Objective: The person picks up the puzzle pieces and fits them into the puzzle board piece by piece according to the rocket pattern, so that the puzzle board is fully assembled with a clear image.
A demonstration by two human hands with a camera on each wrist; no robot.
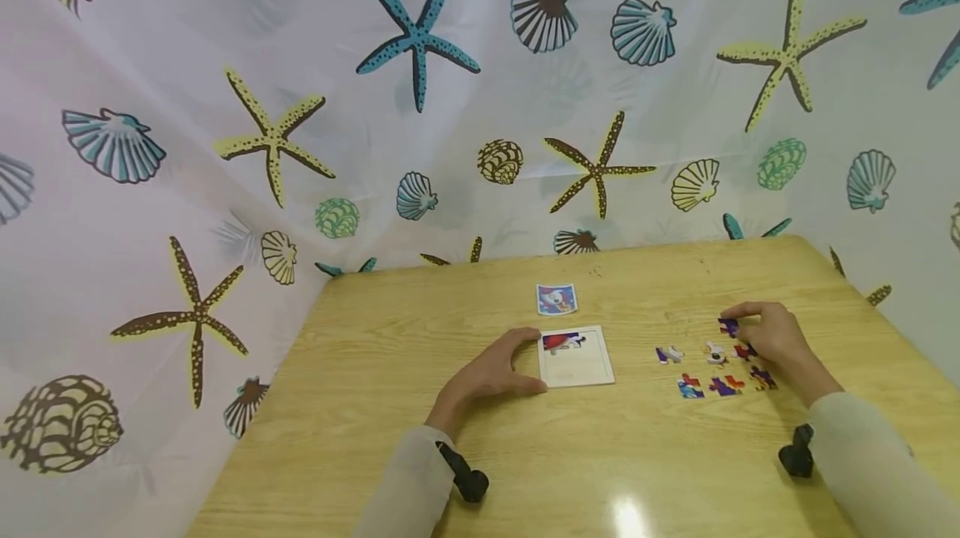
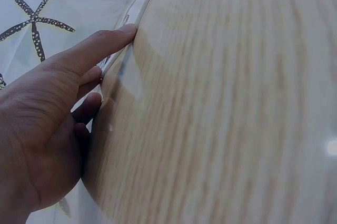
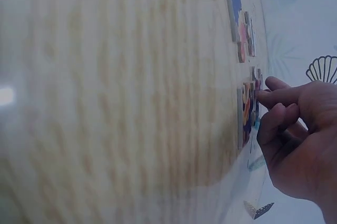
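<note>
White, the shallow tray (image 1: 576,370) lay on the desk (image 1: 637,430), only its upper left part filled by a joined patch (image 1: 561,343). We had our left grip (image 1: 491,370) spread wide, holding the tray's left side, and our right grip (image 1: 776,341) nearly closed, pinching a purple piece (image 1: 727,326). Six more loose pieces (image 1: 723,386) lay nearby, so we judged the puzzle at an early stage, most pieces left to fit.

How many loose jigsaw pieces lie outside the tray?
7: three jigsaw pieces in the near row, three more behind them, one at the right hand; that hand may hide others.
</note>
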